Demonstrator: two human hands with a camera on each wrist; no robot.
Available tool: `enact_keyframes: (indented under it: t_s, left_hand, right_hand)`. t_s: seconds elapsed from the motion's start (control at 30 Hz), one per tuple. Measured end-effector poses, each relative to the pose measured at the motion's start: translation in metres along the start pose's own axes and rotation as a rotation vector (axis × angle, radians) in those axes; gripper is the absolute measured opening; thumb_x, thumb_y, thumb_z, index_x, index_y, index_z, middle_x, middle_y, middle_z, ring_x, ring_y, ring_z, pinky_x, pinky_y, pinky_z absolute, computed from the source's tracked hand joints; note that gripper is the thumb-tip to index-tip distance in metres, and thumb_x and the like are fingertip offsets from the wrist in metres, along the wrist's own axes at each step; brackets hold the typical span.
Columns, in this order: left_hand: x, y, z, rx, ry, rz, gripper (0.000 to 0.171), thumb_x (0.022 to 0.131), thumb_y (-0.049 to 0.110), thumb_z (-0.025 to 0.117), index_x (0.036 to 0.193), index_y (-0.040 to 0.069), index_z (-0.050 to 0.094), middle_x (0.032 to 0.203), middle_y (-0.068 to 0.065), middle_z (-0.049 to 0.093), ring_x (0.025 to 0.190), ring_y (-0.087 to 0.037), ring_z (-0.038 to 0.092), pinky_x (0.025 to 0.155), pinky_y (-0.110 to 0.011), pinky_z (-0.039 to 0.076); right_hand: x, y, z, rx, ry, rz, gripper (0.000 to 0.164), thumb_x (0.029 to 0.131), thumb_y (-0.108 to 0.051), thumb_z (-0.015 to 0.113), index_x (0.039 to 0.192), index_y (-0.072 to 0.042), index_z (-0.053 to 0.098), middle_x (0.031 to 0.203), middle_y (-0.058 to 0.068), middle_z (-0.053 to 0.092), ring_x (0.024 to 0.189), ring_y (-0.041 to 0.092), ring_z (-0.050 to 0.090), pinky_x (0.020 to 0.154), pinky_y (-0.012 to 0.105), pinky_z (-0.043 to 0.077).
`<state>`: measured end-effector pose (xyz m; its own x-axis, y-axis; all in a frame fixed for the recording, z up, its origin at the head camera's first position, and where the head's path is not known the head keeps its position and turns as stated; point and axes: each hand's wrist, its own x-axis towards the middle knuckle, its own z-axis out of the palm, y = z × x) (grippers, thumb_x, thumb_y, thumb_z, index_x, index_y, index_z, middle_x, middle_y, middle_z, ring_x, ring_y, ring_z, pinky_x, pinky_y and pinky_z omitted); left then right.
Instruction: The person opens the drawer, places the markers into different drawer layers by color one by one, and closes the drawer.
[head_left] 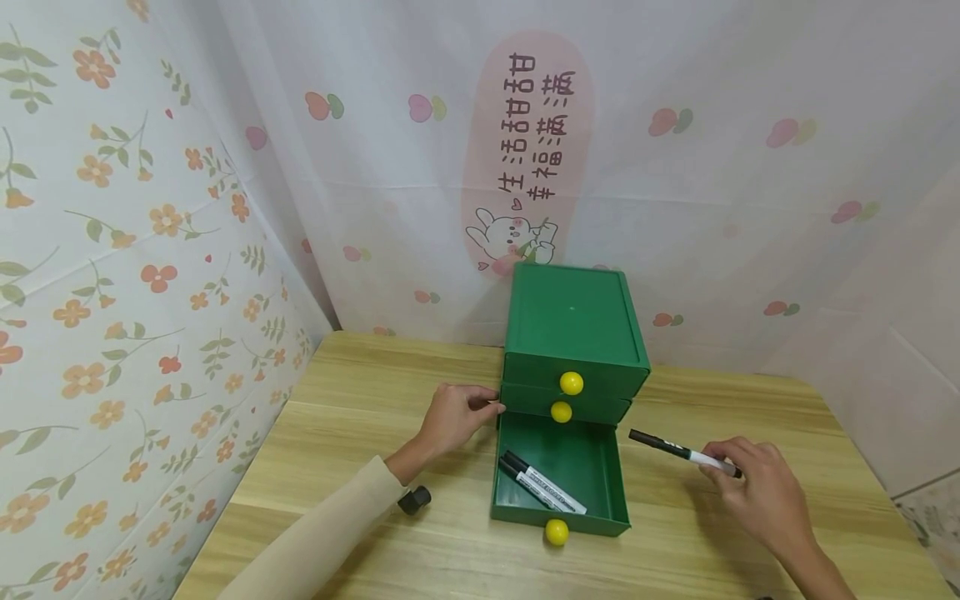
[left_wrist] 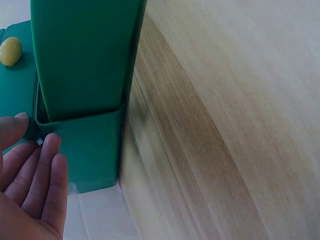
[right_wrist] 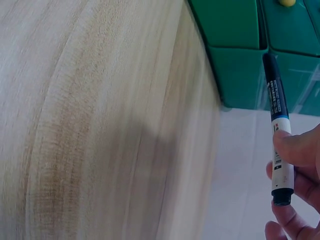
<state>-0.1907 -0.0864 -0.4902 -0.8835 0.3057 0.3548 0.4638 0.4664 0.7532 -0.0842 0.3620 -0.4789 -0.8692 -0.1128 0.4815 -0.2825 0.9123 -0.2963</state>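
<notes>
A green drawer cabinet [head_left: 576, 321] with yellow ball knobs stands on the table, its lowest drawer [head_left: 551, 521] pulled out. Inside that drawer lie two white markers [head_left: 553, 487] with black caps, side by side. My left hand [head_left: 457, 417] is at the cabinet's left side; in the left wrist view its fingers [left_wrist: 52, 175] are fairly straight and the thumb is near the cabinet's edge. To the right of the drawer, my right hand [head_left: 761, 492] holds a marker [head_left: 678, 450] between thumb and fingers. The marker's dark cap [right_wrist: 275, 87] points away from the hand, toward the cabinet.
The two upper drawers, with yellow knobs [head_left: 572, 383], are pushed in. A small black object [head_left: 414, 499] sits beside the left sleeve [head_left: 330, 533]. Behind the wooden table [head_left: 397, 367] hangs a printed white curtain [head_left: 390, 208]; a flowered one [head_left: 142, 275] hangs at the left.
</notes>
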Motion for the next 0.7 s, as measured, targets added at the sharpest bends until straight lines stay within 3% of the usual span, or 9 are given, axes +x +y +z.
enact_keyframes:
  t_s: [0.33, 0.7]
  left_hand:
    - [-0.001, 0.0, 0.0, 0.006, -0.003, 0.002, 0.016, 0.098, 0.013, 0.085, 0.11, 0.002, 0.086, 0.105, -0.007, 0.084, 0.091, -0.017, 0.08, 0.079, -0.029, 0.065]
    - [0.0, -0.002, 0.001, -0.01, -0.001, 0.007, 0.016, 0.099, 0.014, 0.085, 0.11, 0.002, 0.086, 0.104, -0.007, 0.084, 0.09, -0.017, 0.081, 0.078, -0.029, 0.065]
  right_hand:
    - [0.003, -0.007, -0.001, 0.013, 0.025, -0.068, 0.03, 0.075, -0.002, 0.097, 0.094, -0.017, 0.079, 0.093, -0.004, 0.076, 0.09, 0.025, 0.058, 0.067, 0.036, 0.043]
    - [0.007, -0.017, 0.0, 0.022, 0.049, -0.132, 0.035, 0.072, -0.002, 0.099, 0.095, -0.019, 0.078, 0.094, -0.007, 0.075, 0.085, 0.014, 0.049, 0.061, 0.03, 0.04]
